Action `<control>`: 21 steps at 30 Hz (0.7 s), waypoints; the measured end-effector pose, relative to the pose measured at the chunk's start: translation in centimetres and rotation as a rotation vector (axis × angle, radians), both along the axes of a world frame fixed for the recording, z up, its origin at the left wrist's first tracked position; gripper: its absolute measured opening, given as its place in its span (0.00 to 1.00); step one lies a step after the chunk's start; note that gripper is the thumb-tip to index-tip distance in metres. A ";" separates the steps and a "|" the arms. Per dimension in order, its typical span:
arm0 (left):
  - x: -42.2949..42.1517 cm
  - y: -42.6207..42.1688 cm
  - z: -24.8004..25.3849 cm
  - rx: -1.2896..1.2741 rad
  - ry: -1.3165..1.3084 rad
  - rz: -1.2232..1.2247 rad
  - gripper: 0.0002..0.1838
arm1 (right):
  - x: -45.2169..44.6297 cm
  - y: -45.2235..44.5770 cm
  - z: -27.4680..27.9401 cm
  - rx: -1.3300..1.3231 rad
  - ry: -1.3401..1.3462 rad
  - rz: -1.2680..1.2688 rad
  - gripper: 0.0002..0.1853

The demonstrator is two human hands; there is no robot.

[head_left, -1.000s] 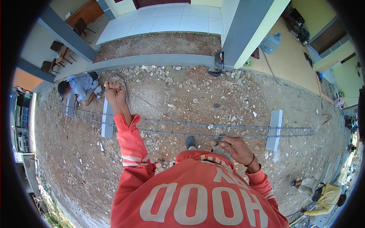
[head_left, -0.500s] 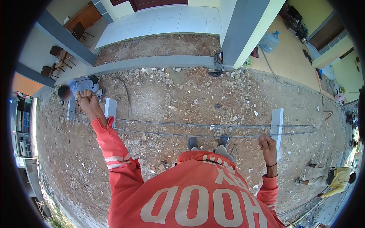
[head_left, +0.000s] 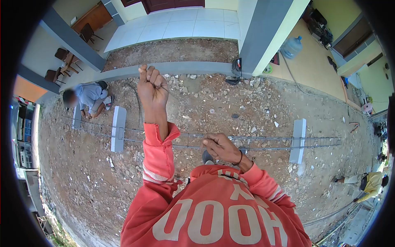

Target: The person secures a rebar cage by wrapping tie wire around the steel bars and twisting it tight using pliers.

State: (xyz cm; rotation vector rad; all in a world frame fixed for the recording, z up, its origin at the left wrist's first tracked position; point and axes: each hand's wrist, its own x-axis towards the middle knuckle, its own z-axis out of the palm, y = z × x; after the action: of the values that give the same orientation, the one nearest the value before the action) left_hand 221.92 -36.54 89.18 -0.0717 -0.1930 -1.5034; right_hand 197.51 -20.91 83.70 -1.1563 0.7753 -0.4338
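My left hand [head_left: 153, 89] is raised in front of me, beyond the steel rebar cage [head_left: 263, 143] in the view, with its fingers curled closed. My right hand [head_left: 222, 147] is closed too, low in front of my chest and overlapping the cage in the view. Whatever either hand may hold is too small or hidden to make out. The long, narrow cage runs across the ground before my feet. It lies over a pale block [head_left: 119, 129] on the left and another pale block [head_left: 297, 152] on the right.
A person [head_left: 89, 96] crouches at the cage's left end, by a further block [head_left: 77, 118]. Another person in a yellow top [head_left: 372, 185] is at the far right. Rubble covers the ground [head_left: 197, 103]. A pillar [head_left: 263, 37] and a low kerb [head_left: 177, 68] stand ahead.
My left hand has moved right and upward in the view. My right hand has come left, toward the middle. The crouching person's arms now reach down to the cage's end.
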 end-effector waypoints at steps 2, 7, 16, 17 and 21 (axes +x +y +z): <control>4.8 -0.7 -1.4 0.003 0.016 0.088 0.11 | -3.3 0.8 -1.5 0.054 -0.152 -0.193 0.16; 11.2 -0.9 -6.7 0.171 -0.010 0.180 0.14 | -7.7 1.7 0.7 -0.287 0.091 -0.413 0.13; 12.5 -3.0 -3.6 0.194 0.055 0.086 0.07 | -6.4 5.0 -2.1 -0.723 0.785 0.027 0.10; 11.1 -2.5 -2.1 0.195 0.064 0.087 0.07 | -7.9 3.8 -4.3 -0.740 0.845 -0.110 0.10; 10.2 -1.9 -1.4 0.159 0.051 -0.054 0.08 | -12.5 -0.7 -4.5 -0.555 0.714 -0.649 0.17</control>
State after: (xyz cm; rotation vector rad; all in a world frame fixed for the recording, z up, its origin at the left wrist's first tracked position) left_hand 232.13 -38.40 87.82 0.0124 -0.0308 -1.5646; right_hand 185.02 -21.59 79.24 -1.5908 1.7514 -0.8236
